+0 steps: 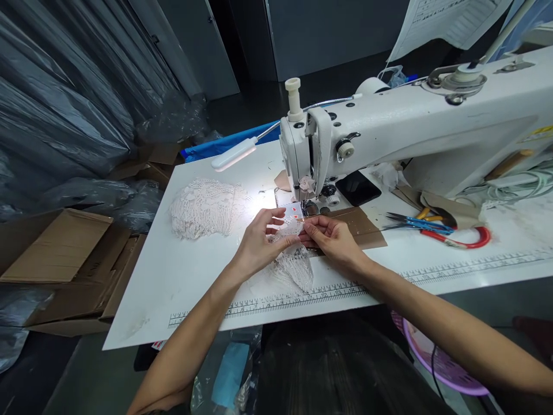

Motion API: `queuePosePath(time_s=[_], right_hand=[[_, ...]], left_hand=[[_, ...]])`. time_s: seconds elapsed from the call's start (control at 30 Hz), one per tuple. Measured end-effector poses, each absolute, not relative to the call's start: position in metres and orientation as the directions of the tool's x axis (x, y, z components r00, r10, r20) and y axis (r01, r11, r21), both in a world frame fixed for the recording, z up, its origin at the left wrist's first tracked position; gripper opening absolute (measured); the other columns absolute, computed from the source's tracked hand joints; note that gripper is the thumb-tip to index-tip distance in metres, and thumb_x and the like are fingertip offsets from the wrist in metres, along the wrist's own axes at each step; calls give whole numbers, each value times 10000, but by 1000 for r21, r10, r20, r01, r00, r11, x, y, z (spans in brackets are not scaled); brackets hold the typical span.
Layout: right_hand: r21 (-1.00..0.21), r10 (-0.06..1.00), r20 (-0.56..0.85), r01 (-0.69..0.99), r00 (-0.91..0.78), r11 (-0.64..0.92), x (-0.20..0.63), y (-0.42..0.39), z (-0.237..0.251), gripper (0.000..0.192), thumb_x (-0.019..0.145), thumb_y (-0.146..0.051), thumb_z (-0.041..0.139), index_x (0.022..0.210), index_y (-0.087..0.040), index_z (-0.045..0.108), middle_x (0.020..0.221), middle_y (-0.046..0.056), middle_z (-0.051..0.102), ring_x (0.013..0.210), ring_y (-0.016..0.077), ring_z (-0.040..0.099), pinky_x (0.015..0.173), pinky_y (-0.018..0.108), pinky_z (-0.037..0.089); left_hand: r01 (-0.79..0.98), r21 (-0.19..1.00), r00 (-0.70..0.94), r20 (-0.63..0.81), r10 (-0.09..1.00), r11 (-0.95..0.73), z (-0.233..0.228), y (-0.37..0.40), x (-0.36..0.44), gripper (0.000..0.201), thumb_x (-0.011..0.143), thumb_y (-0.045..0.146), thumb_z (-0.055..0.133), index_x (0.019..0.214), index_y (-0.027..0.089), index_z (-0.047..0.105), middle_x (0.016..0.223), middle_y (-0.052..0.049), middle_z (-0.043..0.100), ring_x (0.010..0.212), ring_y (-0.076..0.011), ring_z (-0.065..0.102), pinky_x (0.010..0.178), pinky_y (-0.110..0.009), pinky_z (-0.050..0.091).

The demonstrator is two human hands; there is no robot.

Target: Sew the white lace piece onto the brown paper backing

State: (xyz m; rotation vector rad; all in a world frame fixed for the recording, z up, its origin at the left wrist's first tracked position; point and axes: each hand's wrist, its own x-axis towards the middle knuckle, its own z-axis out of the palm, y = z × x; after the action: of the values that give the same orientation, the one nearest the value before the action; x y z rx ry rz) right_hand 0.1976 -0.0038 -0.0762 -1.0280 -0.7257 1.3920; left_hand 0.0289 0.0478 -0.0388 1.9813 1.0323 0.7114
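Note:
A piece of white lace (296, 268) hangs over the table front below the needle area of the white sewing machine (380, 124). My left hand (262, 239) curves around the lace from the left, thumb and fingers closed on it. From the right, my right hand (328, 235) pinches the upper edge of the same lace between thumb and fingertips. Both hands are close together, just in front of the presser foot. To the left lies a bundle of white lace (207, 208), lit by a small lamp (234, 154).
Blue-handled snips and red-handled scissors (477, 237) lie at the right, beside a brown cardboard piece (363, 227). A black phone (358, 188) rests behind them. A printed ruler strip (268, 306) runs along the table's front edge. Cardboard boxes (60, 245) stand on the left.

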Motion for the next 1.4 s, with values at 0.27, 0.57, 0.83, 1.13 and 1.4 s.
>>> queuePosePath(time_s=[0.27, 0.57, 0.83, 1.13, 1.4], right_hand=[[-904, 961, -271, -359, 64, -231, 220, -17, -80, 392, 608, -467, 851, 719, -166, 626, 694, 52, 728, 719, 187, 728, 733, 348, 629], [-940, 948, -317, -139, 17, -312, 243, -19, -74, 330, 659, -358, 836, 837, -180, 622, 819, 67, 716, 769, 195, 706, 541, 271, 605], [-956, 968, -217, 228, -124, -184, 241, 21, -66, 240, 738, -332, 776, 891, -166, 693, 738, 68, 691, 574, 150, 629, 438, 246, 506], [-932, 960, -228, 323, -161, -168, 257, 9, -62, 256, 750, -267, 711, 963, -126, 717, 679, 21, 651, 581, 113, 585, 506, 235, 482], [-840, 948, -285, 513, -141, -176, 270, -2, -49, 244, 731, -246, 704, 950, -139, 719, 679, 9, 656, 587, 111, 569, 523, 227, 455]], left_hand=[[551, 643, 591, 150, 793, -532, -47, 21, -5, 374, 868, 306, 640, 1233, 236, 595, 951, -52, 702, 849, -211, 682, 814, -362, 554], [579, 584, 537, 252, 805, -569, -44, 17, -22, 376, 834, 328, 686, 1197, 250, 630, 1063, -69, 688, 914, -218, 663, 777, -350, 558], [504, 554, 633, 285, 720, -662, -64, 24, -8, 121, 900, 256, 600, 932, 206, 706, 944, -71, 647, 869, -184, 634, 733, -301, 529], [440, 543, 642, 367, 674, -715, -71, 30, -16, 114, 887, 204, 620, 955, 191, 711, 882, -61, 623, 767, -160, 617, 616, -277, 519], [383, 695, 663, 252, 705, -608, -33, 31, -49, 108, 910, 164, 545, 930, 209, 641, 777, -4, 672, 659, -126, 646, 560, -226, 516]])
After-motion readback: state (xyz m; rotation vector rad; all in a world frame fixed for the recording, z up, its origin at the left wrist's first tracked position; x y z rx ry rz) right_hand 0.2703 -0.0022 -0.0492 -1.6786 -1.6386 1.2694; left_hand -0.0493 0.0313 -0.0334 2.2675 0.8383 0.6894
